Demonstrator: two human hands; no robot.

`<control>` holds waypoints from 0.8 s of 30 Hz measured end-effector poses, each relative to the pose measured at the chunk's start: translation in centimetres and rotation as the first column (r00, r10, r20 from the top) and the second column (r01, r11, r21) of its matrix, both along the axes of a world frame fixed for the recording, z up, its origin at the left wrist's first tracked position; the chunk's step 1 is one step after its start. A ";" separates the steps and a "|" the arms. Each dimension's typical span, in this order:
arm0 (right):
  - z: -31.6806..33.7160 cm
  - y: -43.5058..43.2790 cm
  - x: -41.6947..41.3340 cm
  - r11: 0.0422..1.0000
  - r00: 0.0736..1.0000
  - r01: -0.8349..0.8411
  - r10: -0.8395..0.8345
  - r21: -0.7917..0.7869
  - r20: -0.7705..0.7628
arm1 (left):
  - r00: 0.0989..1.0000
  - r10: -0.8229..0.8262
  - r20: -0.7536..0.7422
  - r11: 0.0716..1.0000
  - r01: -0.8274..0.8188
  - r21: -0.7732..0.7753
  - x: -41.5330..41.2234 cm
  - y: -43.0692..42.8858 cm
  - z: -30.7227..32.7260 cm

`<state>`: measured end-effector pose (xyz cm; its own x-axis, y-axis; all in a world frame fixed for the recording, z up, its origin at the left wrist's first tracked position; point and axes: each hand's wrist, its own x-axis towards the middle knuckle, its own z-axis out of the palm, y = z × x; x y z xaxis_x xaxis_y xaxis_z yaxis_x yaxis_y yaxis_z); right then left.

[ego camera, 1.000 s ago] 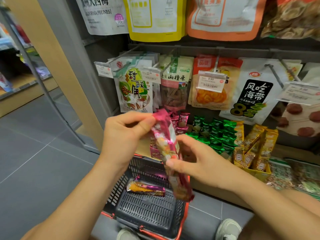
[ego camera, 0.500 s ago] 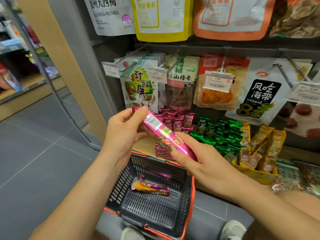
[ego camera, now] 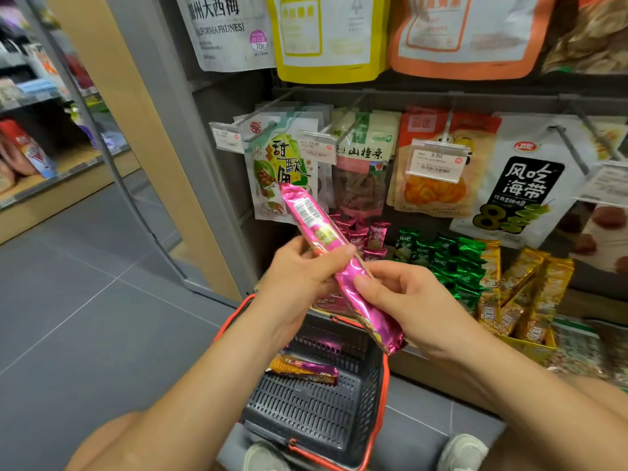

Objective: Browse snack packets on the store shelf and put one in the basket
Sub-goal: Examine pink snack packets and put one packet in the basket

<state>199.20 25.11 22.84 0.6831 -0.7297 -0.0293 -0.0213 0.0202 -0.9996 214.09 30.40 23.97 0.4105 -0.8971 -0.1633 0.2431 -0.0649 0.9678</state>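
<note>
A long pink snack packet [ego camera: 326, 243] slants from upper left to lower right in front of the shelf, barcode side facing me. My left hand [ego camera: 299, 277] grips its middle from the left, thumb across the wrapper. My right hand [ego camera: 411, 300] pinches its lower half from the right. Below them on the floor stands a dark grey basket [ego camera: 306, 413] with red handles. An orange and purple snack packet [ego camera: 302, 368] lies inside it.
Hanging snack bags [ego camera: 360, 171] fill the pegs behind the hands, with price tags [ego camera: 436, 161] on the hooks. Pink, green [ego camera: 441, 256] and gold [ego camera: 523, 294] packets stand in boxes on the low shelf. My shoes [ego camera: 462, 450] flank the basket. Grey floor spreads left.
The pink packet has turned from hanging downward to slanting up to the left, barcode side shown, and rose a little. Both hands kept hold of it throughout.
</note>
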 end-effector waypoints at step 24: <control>0.8 -4.3 -3.2 0.868 0.866 0.361 -0.448 0.341 0.223 | 0.702 -0.564 0.436 0.824 0.440 0.358 1.7 0.9 -1.9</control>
<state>196.05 20.77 23.67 0.3383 -0.9330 -0.1227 0.3350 0.2412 -0.9108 215.82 31.34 22.08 -0.0147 -0.9607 -0.2770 -0.4008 -0.2482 0.8819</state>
